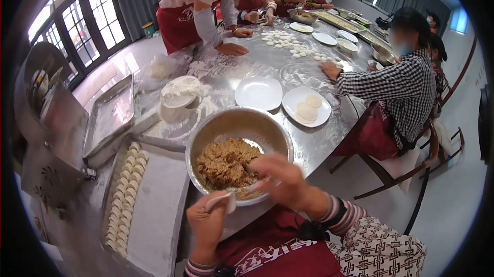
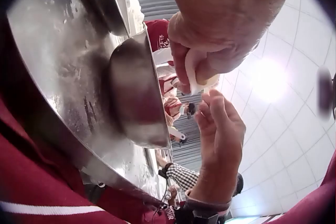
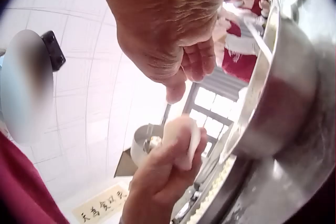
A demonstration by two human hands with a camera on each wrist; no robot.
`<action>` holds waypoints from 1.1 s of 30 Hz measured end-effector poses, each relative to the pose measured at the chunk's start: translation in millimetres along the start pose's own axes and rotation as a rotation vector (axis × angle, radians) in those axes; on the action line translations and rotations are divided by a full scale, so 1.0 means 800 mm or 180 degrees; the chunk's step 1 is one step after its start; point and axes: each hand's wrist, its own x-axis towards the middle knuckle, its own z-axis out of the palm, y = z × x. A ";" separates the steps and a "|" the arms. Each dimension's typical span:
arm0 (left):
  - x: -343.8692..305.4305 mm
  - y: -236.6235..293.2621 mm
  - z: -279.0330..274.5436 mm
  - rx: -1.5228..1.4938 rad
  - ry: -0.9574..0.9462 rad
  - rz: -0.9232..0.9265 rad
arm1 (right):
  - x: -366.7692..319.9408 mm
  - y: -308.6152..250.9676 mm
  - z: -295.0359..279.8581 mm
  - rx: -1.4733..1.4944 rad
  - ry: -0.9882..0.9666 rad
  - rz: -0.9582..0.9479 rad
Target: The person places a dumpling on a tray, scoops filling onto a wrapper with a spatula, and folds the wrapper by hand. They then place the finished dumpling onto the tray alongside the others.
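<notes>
My left hand (image 1: 207, 221) is held just in front of the table edge and pinches a small white dough wrapper (image 1: 222, 202) between thumb and fingers. In the left wrist view the wrapper (image 2: 195, 77) is folded in that hand (image 2: 220, 35). My right hand (image 1: 280, 178) is blurred over the near rim of a steel bowl (image 1: 280, 140) of brown minced filling (image 1: 225, 164). Its fingers (image 2: 218, 113) are loosely curled, and nothing shows in them. In the right wrist view the right hand (image 3: 173, 50) hangs just above the left hand (image 3: 163, 179) and the wrapper (image 3: 181, 134).
A tray (image 1: 154, 210) with rows of finished dumplings (image 1: 125, 194) lies to my left, beside a metal machine (image 1: 51, 122). White plates (image 1: 258, 93), a flour bowl (image 1: 179, 94) and dough rounds (image 1: 307, 110) sit farther out. Several people work around the steel table (image 1: 242, 61).
</notes>
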 end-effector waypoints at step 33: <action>-0.035 -0.021 -0.038 -0.1776 0.0261 -0.1616 | -0.018 0.045 0.007 -0.0193 -0.0999 0.0245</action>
